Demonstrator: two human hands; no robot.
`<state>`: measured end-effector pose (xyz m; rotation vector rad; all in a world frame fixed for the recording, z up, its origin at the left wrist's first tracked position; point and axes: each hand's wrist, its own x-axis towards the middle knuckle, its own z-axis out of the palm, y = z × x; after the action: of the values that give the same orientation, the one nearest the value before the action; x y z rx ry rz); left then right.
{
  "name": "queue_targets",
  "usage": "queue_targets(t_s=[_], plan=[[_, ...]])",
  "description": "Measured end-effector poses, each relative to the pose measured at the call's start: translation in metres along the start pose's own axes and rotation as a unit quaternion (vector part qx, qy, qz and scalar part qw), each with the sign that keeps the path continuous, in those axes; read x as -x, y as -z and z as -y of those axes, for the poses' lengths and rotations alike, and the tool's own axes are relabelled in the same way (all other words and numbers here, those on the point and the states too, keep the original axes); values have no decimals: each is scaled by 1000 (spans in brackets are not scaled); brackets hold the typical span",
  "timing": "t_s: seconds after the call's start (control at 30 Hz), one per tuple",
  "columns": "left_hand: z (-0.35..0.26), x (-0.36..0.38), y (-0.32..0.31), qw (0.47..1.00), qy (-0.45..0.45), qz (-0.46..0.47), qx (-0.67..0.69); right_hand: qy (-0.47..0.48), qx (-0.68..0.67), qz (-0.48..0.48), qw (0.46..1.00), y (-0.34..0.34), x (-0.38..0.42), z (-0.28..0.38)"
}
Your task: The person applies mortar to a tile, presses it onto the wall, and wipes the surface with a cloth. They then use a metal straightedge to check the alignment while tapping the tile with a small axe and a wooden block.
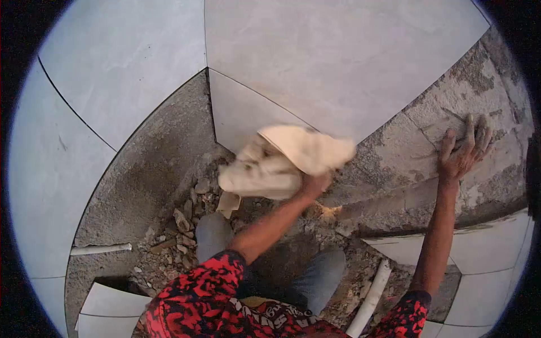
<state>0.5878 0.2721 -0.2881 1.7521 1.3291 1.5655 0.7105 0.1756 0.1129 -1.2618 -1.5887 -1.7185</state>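
My left hand [317,183] is closed on a bunched cream cloth [307,151], which is blurred by motion. The cloth lies over the lower corner of a narrow wall tile [248,110], and its folds hide most of my fingers. To the right, my right hand [463,151] rests with fingers spread on a rough, cement-covered ledge [389,146], holding nothing.
Large pale tiles [338,50] cover the wall above. Bare grey cement [152,146] shows at left. Rubble [183,225] lies around my knees, with a white pipe [370,296] at right and a shorter pipe [104,249] at left. Cut tiles [112,304] sit lower left.
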Motion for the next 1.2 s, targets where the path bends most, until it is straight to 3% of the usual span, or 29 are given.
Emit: queue_targets(t_s=[0.03,0.07,0.1,0.13,0.17,0.2,0.27,0.3,0.4,0.43,0.47,0.53,0.57,0.63,0.67,0.73,0.8,0.87,0.93,1.0,1.03,1.13,1.2], plan=[[-51,2,26,931,-145,46,-333,3,0,0,1000,-1,0,1],[-62,-1,31,932,-145,45,-330,-1,-3,-1,1000,-1,1,1],[-70,-4,35,991,-81,16,-109,-5,-5,-1,1000,0,0,0],[-72,-3,37,993,-10,-10,118,-4,-2,1,1000,1,0,-1],[-60,-9,42,985,-88,37,143,3,-24,-5,1000,1,-1,-2],[-54,-9,46,985,-87,38,143,8,-47,-11,999,-1,-2,-1],[-51,-5,58,980,-189,7,54,4,-43,-4,999,-3,2,-2],[-38,11,38,968,9,64,244,4,-36,-6,999,-3,2,-3],[10,41,9,979,-13,113,168,3,-31,-5,1000,-1,1,-2],[-22,19,53,968,24,191,160,-3,-13,-1,1000,1,1,0],[-35,13,58,969,22,187,162,-1,-13,-6,1000,3,-2,-1],[-49,7,60,981,-88,174,-1,2,-24,-10,1000,2,-3,2],[-54,2,64,982,-83,170,-7,2,-33,-11,999,2,-1,1],[-52,-14,73,983,15,121,137,32,-43,-6,999,0,0,-6],[-32,-17,71,985,22,114,128,31,-56,-7,998,-1,0,-7],[22,-26,68,963,186,71,179,60,-54,-18,997,-1,-2,-7],[78,-70,82,948,253,-89,173,61,-53,-13,997,0,-3,-7],[25,-137,158,913,325,-184,165,64,-45,-10,997,-2,-6,-7],[88,-171,175,949,204,-237,50,71,-44,-19,996,-2,-6,-6],[158,-185,167,928,161,-329,72,66,-21,0,998,-1,-6,-4],[210,-175,145,921,248,-292,65,67,-19,-3,998,0,-6,-3],[195,-134,152,843,419,-232,246,82,-12,-7,997,-1,-7,-8],[173,-99,140,805,452,-216,318,94,-8,-10,996,-2,-9,-7]])
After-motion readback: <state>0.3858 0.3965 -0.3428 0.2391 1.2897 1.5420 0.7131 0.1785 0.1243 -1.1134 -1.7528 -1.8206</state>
